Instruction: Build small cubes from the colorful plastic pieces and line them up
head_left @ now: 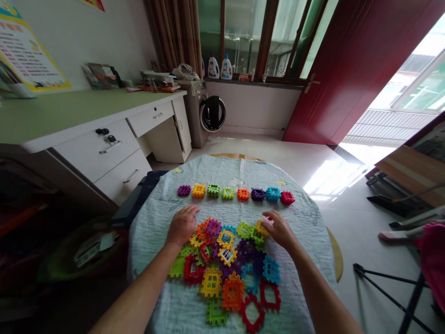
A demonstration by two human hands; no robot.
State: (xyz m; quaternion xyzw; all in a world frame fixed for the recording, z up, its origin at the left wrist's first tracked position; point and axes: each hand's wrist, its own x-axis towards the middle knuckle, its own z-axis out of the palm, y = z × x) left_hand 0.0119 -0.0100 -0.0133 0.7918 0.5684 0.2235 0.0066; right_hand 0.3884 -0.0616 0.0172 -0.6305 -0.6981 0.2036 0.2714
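My left hand [183,226] rests at the left of a loose pile of plastic interlocking pieces, its fingers stretched out and holding nothing. On the pile's other side, my right hand [280,228] has its fingers apart, close to a yellow piece [261,228]; whether it touches that piece I cannot tell. The pile has square window-like frames, such as an orange piece [233,291] and a red frame [270,295]. Beyond my hands runs a row of several small blocks, from a purple block [184,190] at the left to a red block [287,198] at the right.
A pale blue cloth [156,287] covers the round table. Left of it stand a desk with white drawers [100,148] and a washing machine [196,111] with its door open. Detergent bottles [226,68] stand on the sill. A red door [333,69] is at the right.
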